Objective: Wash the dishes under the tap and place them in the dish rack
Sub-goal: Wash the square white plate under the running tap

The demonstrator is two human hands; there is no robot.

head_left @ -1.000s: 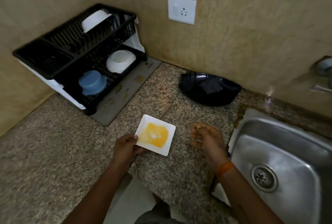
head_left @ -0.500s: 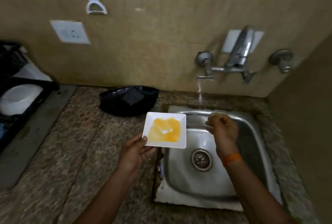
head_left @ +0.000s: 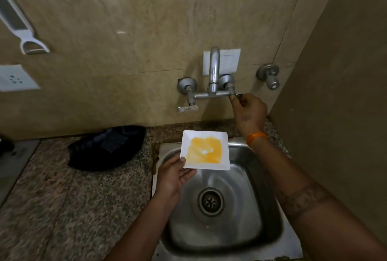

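My left hand (head_left: 173, 175) holds a small square white plate (head_left: 205, 150) by its near left corner. The plate is smeared with orange-yellow residue and hovers over the back edge of the steel sink (head_left: 247, 229). My right hand (head_left: 249, 112) is raised to the wall-mounted tap (head_left: 213, 72), its fingers closed on the tap's right handle (head_left: 232, 94). No water shows under the spout. The dish rack is out of view.
A black bowl-like container (head_left: 104, 147) with a dark sponge lies on the granite counter (head_left: 73, 208) left of the sink. A peeler (head_left: 23, 30) hangs on the wall above a socket (head_left: 14, 78). A wall closes in on the right.
The view has swung right from the dish rack to the sink. My left hand carried the plate over the sink, and my right hand rose from above the basin to the tap's right handle.
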